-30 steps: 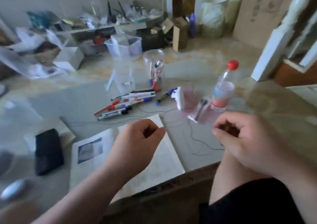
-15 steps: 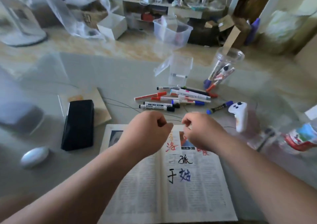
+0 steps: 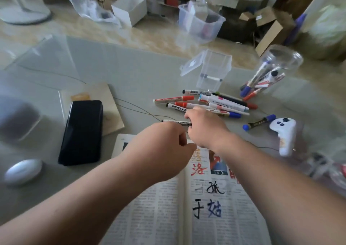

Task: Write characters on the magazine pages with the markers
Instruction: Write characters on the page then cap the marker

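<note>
Table (image 3: 131,72): phone (image 3: 81,132) left, marker pile (image 3: 215,102) beyond magazine (image 3: 215,216); right grip (image 3: 204,126) pinches loose marker (image 3: 174,122), left grip (image 3: 164,149) fisted.

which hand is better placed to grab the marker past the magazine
Likely right: the right hand has fingers at the marker; the left hand is a fist over the magazine.

The magazine (image 3: 164,213) runs off the bottom edge, its print too small to read, and the left hand (image 3: 162,151) covers the top of its left page, palm side hidden. Just beyond the magazine the right hand (image 3: 206,128) hides its own fingertips and one end of a thin marker (image 3: 174,121), so any grip cannot be told. Right of the magazine, blurred clutter (image 3: 325,168) is cut by the picture's edge.
</note>
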`<state>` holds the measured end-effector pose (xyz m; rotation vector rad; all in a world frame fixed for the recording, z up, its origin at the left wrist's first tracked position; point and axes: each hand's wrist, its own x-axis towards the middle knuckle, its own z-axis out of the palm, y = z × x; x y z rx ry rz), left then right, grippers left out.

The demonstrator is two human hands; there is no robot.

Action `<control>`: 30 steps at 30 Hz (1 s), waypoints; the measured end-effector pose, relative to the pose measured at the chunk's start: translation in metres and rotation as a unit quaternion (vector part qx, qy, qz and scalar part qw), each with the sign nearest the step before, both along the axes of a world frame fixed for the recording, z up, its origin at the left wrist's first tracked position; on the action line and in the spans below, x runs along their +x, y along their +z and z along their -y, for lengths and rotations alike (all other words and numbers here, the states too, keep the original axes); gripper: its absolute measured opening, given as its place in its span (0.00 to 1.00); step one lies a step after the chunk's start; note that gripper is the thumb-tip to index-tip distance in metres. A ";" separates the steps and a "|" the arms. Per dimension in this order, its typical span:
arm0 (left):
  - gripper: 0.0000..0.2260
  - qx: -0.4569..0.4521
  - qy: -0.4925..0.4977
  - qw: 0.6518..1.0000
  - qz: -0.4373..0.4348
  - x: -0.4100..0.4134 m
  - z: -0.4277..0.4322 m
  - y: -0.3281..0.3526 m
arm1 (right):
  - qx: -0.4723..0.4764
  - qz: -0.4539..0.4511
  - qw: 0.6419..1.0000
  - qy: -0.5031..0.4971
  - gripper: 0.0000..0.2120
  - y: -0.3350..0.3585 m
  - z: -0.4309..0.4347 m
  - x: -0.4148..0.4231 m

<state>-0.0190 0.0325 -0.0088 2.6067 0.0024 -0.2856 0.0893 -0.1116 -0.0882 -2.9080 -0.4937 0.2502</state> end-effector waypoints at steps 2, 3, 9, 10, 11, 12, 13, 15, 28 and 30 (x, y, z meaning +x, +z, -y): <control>0.12 0.002 -0.002 1.000 -0.011 0.000 -0.002 -0.001 | -0.006 -0.008 1.000 -0.010 0.09 0.006 0.004 -0.007; 0.12 0.008 -0.008 1.000 -0.018 0.000 -0.003 -0.003 | 0.003 -0.011 1.000 -0.027 0.07 0.011 0.008 -0.013; 0.20 -0.010 -0.089 0.995 -0.053 -0.018 0.004 -0.003 | 0.526 -0.262 0.763 -0.270 0.04 0.066 0.052 -0.091; 0.23 -0.032 -0.111 0.992 -0.058 -0.023 0.008 -0.001 | 0.546 -0.286 0.745 -0.256 0.04 0.075 0.061 -0.108; 0.24 -0.058 -0.134 0.987 -0.065 -0.029 0.013 0.001 | 0.542 -0.299 0.748 -0.239 0.04 0.082 0.069 -0.125; 0.22 -0.085 -0.160 0.981 -0.074 -0.036 0.019 0.004 | 0.534 -0.303 0.758 -0.219 0.06 0.087 0.074 -0.141; 0.19 -0.111 -0.185 0.973 -0.083 -0.043 0.025 0.006 | 0.529 -0.301 0.766 -0.205 0.07 0.089 0.080 -0.154; 0.10 -0.159 -0.221 0.957 -0.101 -0.056 0.037 0.010 | 0.535 -0.296 0.769 -0.189 0.09 0.090 0.089 -0.175; 0.10 -0.247 -0.120 0.943 -0.187 -0.101 0.079 -0.001 | 0.657 -0.321 0.666 -0.147 0.12 0.053 0.126 -0.210; 0.11 -0.266 -0.111 0.937 -0.196 -0.103 0.083 -0.002 | 0.666 -0.327 0.654 -0.147 0.12 0.050 0.132 -0.211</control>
